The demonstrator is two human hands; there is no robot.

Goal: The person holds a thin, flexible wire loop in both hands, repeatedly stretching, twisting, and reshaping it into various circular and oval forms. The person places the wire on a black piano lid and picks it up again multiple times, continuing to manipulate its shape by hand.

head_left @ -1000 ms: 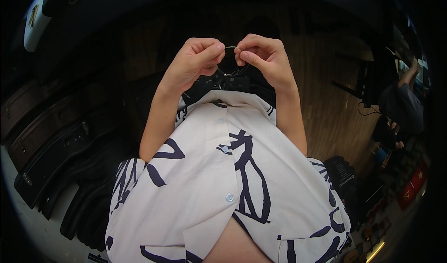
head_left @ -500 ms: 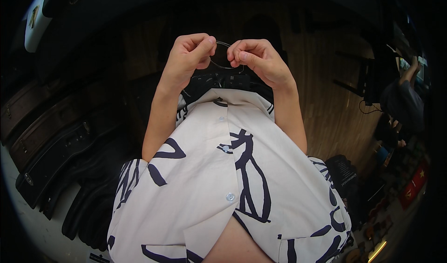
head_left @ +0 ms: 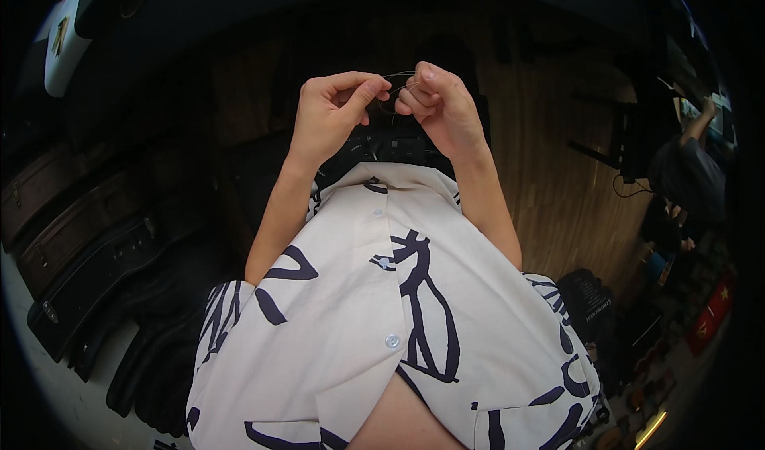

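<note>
Between my two hands is a thin coiled metal string (head_left: pixel 402 74), like an instrument string, its fine loops bowing across the gap. My left hand (head_left: pixel 331 119) pinches one side of the coil between thumb and fingertips. On the other side my right hand (head_left: pixel 445 109) is closed round the coil, fingers curled in and thumb raised at the top. Both hands are held up in front of my waist, close together but apart. Part of the coil is hidden inside the fingers, and its lower loops are faint against the dark background.
Several dark instrument cases (head_left: pixel 96 279) stand in a row at the left. A white object (head_left: pixel 68 44) lies at the upper left. Wooden floor (head_left: pixel 550 203) spreads to the right, with a black stand (head_left: pixel 610 143) on it. Another person (head_left: pixel 689 163) is at the far right.
My right hand has turned so its thumb points up and its fingers curl in. My left hand has shifted slightly right and down, and the coil's loop between them looks flatter.
</note>
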